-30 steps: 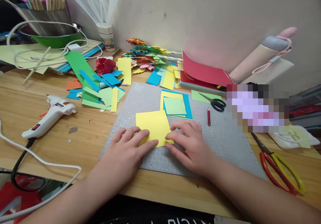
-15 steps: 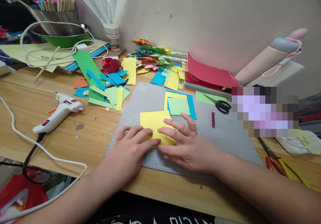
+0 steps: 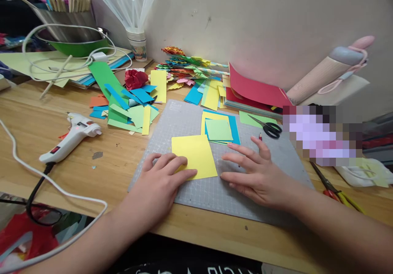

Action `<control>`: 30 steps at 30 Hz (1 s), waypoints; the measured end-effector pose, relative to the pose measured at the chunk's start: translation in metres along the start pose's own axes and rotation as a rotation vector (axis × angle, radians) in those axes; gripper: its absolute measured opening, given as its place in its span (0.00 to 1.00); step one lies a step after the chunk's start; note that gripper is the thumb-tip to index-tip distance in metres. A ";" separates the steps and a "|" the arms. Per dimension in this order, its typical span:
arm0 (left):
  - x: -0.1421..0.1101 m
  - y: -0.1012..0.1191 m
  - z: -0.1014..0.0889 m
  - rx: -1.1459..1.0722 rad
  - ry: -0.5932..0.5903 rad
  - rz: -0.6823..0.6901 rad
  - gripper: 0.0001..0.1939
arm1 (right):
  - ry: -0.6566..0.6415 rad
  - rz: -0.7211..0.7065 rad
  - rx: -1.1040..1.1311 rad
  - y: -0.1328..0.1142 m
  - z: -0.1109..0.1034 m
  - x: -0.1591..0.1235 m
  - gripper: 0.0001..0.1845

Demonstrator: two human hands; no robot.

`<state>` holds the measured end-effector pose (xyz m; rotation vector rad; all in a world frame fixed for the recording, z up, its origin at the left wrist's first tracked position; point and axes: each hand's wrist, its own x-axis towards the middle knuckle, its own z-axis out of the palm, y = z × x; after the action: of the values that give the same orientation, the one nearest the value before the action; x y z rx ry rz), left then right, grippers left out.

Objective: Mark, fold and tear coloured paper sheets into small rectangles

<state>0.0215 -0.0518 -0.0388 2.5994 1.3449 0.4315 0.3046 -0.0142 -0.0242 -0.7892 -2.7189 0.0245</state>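
On the wooden table [image 3: 113, 151], I see the gray mat [image 3: 196, 200] with print too small to read; lettering on dark cloth [image 3: 172, 251] is cut off. My right hand [image 3: 260, 180] has left the yellow sheet [image 3: 199, 157], and hovers open just right of it, now hiding most of the pencil [image 3: 260, 136]. My left hand [image 3: 162, 175] stays open, fingers resting on the sheet. Nearly square, slightly skewed on the mat, it shows no clear long axis.

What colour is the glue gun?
The glue gun is mostly white, clearest in the head view.
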 end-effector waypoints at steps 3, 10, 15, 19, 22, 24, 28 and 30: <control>0.001 0.001 0.001 0.026 -0.027 -0.008 0.24 | 0.023 0.061 0.048 -0.006 -0.006 0.003 0.08; 0.007 0.002 -0.007 0.138 -0.095 0.154 0.24 | -0.065 0.190 0.203 -0.033 0.010 0.010 0.12; 0.011 -0.001 -0.012 0.250 -0.074 0.273 0.19 | -0.074 0.204 0.218 -0.033 0.013 0.009 0.11; 0.009 -0.003 -0.015 0.290 -0.069 0.298 0.18 | -0.081 0.205 0.208 -0.033 0.011 0.009 0.11; 0.003 -0.004 -0.021 0.317 -0.085 0.283 0.18 | -0.075 0.200 0.207 -0.033 0.011 0.009 0.11; -0.002 -0.005 -0.026 0.337 -0.080 0.278 0.17 | -0.073 0.199 0.207 -0.033 0.011 0.009 0.11; -0.010 -0.006 -0.034 0.367 -0.064 0.267 0.15 | -0.077 0.199 0.204 -0.033 0.011 0.009 0.11; -0.013 -0.007 -0.037 0.373 -0.068 0.248 0.15 | -0.079 0.199 0.205 -0.033 0.011 0.009 0.11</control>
<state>-0.0033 -0.0576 -0.0077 3.0707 1.1796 0.1316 0.2767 -0.0370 -0.0282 -1.0101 -2.6434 0.3801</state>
